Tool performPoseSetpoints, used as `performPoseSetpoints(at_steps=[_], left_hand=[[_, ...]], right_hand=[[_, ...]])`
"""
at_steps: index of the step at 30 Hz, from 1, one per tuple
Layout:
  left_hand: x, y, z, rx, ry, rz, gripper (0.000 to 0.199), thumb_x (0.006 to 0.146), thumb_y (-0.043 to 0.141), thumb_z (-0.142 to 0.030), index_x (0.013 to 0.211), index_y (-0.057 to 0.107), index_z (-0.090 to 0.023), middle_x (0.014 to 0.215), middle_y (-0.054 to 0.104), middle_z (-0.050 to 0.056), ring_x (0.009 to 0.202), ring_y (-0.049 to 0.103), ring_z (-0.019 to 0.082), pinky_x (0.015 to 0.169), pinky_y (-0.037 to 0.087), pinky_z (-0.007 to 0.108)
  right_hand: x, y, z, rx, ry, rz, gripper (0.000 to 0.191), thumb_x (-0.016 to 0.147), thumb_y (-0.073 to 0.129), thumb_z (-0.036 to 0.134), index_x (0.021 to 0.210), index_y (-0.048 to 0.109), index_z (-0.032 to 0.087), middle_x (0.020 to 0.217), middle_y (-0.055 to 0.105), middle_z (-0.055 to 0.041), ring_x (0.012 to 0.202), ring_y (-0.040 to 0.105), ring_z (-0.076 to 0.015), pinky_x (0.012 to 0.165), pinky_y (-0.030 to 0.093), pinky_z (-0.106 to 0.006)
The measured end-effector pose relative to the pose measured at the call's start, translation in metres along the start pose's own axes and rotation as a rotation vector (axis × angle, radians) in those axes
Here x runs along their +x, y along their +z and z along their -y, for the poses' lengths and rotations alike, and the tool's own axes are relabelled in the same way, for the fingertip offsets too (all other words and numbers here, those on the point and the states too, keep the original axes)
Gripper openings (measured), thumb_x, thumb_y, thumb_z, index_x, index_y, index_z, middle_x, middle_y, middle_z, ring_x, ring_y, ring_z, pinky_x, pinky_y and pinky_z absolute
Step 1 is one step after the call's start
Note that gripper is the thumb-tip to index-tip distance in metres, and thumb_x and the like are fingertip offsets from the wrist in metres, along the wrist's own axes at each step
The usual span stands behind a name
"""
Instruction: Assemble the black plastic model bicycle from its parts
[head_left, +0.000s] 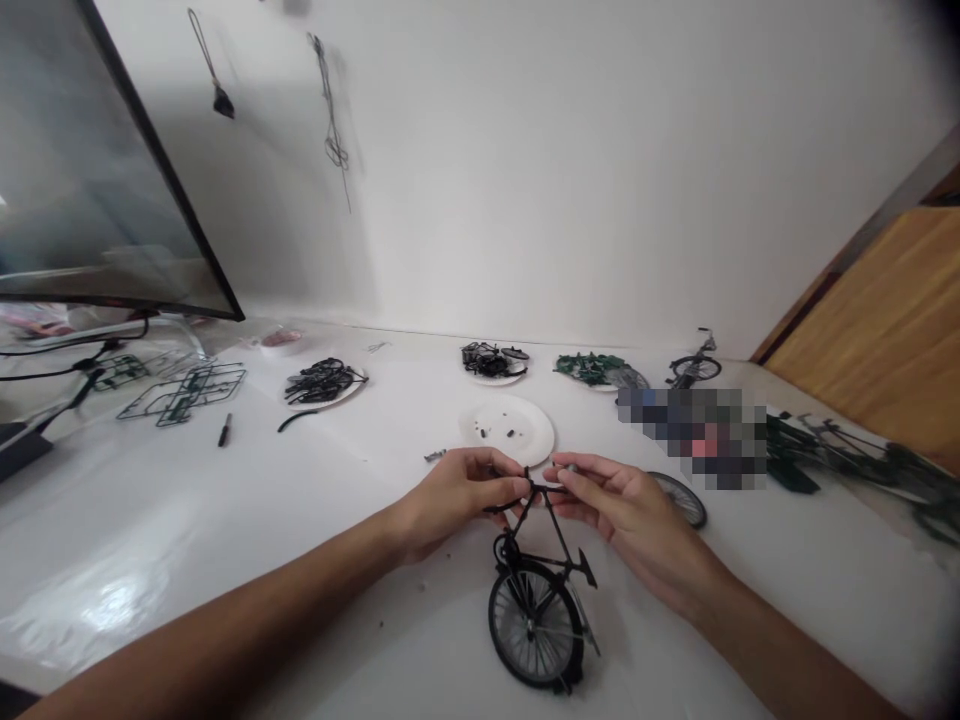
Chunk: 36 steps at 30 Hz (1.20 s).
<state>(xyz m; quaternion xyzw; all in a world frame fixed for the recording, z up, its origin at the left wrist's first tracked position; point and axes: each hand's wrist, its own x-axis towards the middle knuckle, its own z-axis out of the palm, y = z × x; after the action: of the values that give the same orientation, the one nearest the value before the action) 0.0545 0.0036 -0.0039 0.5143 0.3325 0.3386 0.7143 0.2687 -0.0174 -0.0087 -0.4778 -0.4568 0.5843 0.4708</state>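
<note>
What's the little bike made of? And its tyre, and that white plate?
The little bike looks like black-painted metal or hard plastic; its thin frame is smooth, but I can't tell which. The tyre looks like dull black rubber or soft plastic. The plate looks like matte white paper, thin with a pressed rim.

Fig.: Passage lies over the white tabletop (120, 590) at lower left; a paper plate (531, 450) and model bicycle (541, 600) obstruct the centre.

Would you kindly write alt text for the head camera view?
A left hand and right hand hold up a black model bicycle, one wheel resting on a white table. Paper plates behind hold black and green parts.
</note>
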Motion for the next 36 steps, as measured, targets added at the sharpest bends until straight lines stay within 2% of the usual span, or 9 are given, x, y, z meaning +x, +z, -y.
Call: performPoseSetpoints(at_steps=[5, 9, 14, 19, 23, 25, 29, 36], left_hand=[[0.001, -0.005, 0.0, -0.008, 0.027, -0.042, 0.025, 0.081, 0.075, -0.03, 0.093, 0.065, -0.011, 0.085, 0.066, 0.005, 0.075, 0.061, 0.012, 0.069, 0.049, 0.026], [0.002, -0.006, 0.003, 0.003, 0.066, -0.033, 0.027, 0.083, 0.074, -0.033, 0.094, 0.065, -0.01, 0.088, 0.068, 0.008, 0.079, 0.064, 0.015, 0.072, 0.051, 0.028], [0.0, -0.002, 0.004, -0.01, 0.069, -0.006, 0.027, 0.085, 0.072, -0.035, 0.095, 0.063, -0.011, 0.088, 0.067, 0.007, 0.082, 0.066, 0.016, 0.073, 0.051, 0.029], [-0.001, -0.001, 0.001, -0.009, 0.07, -0.013, 0.027, 0.085, 0.072, -0.036, 0.093, 0.062, -0.012, 0.086, 0.066, 0.006, 0.08, 0.064, 0.015, 0.072, 0.05, 0.028], [-0.001, -0.001, 0.001, -0.027, 0.081, -0.016, 0.029, 0.083, 0.074, -0.036, 0.092, 0.061, -0.012, 0.084, 0.064, 0.005, 0.076, 0.063, 0.014, 0.07, 0.05, 0.028], [-0.001, 0.0, 0.001, -0.029, 0.076, -0.012, 0.029, 0.083, 0.074, -0.036, 0.092, 0.061, -0.012, 0.084, 0.064, 0.005, 0.074, 0.063, 0.014, 0.069, 0.05, 0.028], [-0.002, 0.001, 0.001, -0.042, 0.078, -0.006, 0.028, 0.084, 0.074, -0.037, 0.091, 0.061, -0.012, 0.084, 0.063, 0.004, 0.076, 0.062, 0.014, 0.07, 0.049, 0.027], [-0.005, 0.003, 0.001, -0.091, 0.096, 0.044, 0.029, 0.084, 0.074, -0.036, 0.094, 0.061, -0.012, 0.085, 0.063, 0.005, 0.076, 0.062, 0.014, 0.068, 0.047, 0.026]], right_hand=[[-0.003, -0.001, 0.006, -0.147, -0.05, -0.016, 0.042, 0.078, 0.078, 0.038, 0.114, 0.07, 0.017, 0.093, 0.078, -0.0084, 0.078, 0.074, -0.0211, 0.076, 0.063, -0.038], [-0.006, -0.001, 0.01, -0.278, -0.174, 0.007, 0.044, 0.087, 0.068, 0.042, 0.126, 0.066, 0.023, 0.106, 0.075, -0.0081, 0.085, 0.073, -0.022, 0.079, 0.063, -0.042], [-0.008, -0.003, 0.013, -0.367, -0.26, 0.027, 0.032, 0.09, 0.063, 0.041, 0.118, 0.072, 0.028, 0.097, 0.07, -0.004, 0.078, 0.068, -0.0175, 0.078, 0.06, -0.038], [-0.01, -0.004, 0.017, -0.384, -0.191, 0.03, 0.037, 0.091, 0.061, 0.042, 0.123, 0.07, 0.027, 0.08, 0.065, -0.001, 0.077, 0.064, -0.017, 0.085, 0.055, -0.038], [-0.011, 0.0, 0.017, -0.338, -0.164, 0.014, 0.042, 0.086, 0.068, 0.042, 0.125, 0.066, 0.027, 0.083, 0.066, -0.0004, 0.075, 0.064, -0.0167, 0.081, 0.055, -0.037], [-0.01, 0.001, 0.018, -0.312, -0.183, 0.013, 0.039, 0.083, 0.072, 0.041, 0.12, 0.067, 0.027, 0.084, 0.066, -0.0001, 0.073, 0.064, -0.016, 0.078, 0.055, -0.035], [-0.009, -0.001, 0.016, -0.33, -0.19, 0.045, 0.025, 0.084, 0.071, 0.04, 0.101, 0.072, 0.022, 0.073, 0.068, -0.0009, 0.073, 0.063, -0.0169, 0.077, 0.053, -0.035], [-0.009, -0.005, 0.009, -0.184, -0.149, 0.122, 0.024, 0.086, 0.07, 0.038, 0.105, 0.072, 0.023, 0.074, 0.068, -0.0004, 0.072, 0.062, -0.0149, 0.078, 0.05, -0.033]])
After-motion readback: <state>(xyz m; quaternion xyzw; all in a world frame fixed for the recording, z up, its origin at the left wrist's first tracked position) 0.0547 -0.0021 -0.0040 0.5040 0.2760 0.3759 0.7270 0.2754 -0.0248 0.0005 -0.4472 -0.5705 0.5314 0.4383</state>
